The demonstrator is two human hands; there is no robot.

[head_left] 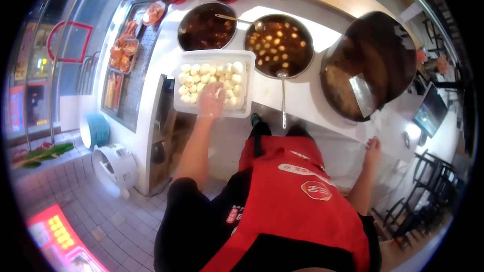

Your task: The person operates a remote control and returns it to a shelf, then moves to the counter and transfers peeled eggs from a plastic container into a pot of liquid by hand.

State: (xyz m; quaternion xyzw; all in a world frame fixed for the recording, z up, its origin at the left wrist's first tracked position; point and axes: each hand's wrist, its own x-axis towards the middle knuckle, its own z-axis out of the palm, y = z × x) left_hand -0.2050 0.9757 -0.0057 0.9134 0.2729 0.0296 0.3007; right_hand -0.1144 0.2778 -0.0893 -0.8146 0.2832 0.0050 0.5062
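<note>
My left hand (212, 102), in a clear plastic glove, reaches into a white plastic tub (250, 83) of peeled boiled eggs (205, 69). Its fingers curl down together among the eggs, and what they grip is hidden. The tub sits at the counter's near edge, in front of two round pots. In the right pot (246, 40), several eggs float in dark brown broth, and a long-handled ladle (283, 103) leans out over the near rim. My bare right hand (373, 152) is at the counter edge on the right, fingers loosely apart, holding nothing.
The left pot (187, 15) holds dark stew. Another ladle (234, 18) lies across both pots. A large dark pot (333, 83) stands on the right with a flat metal piece (362, 93). Food trays (123, 55) line the left. Beyond is a screen (431, 110).
</note>
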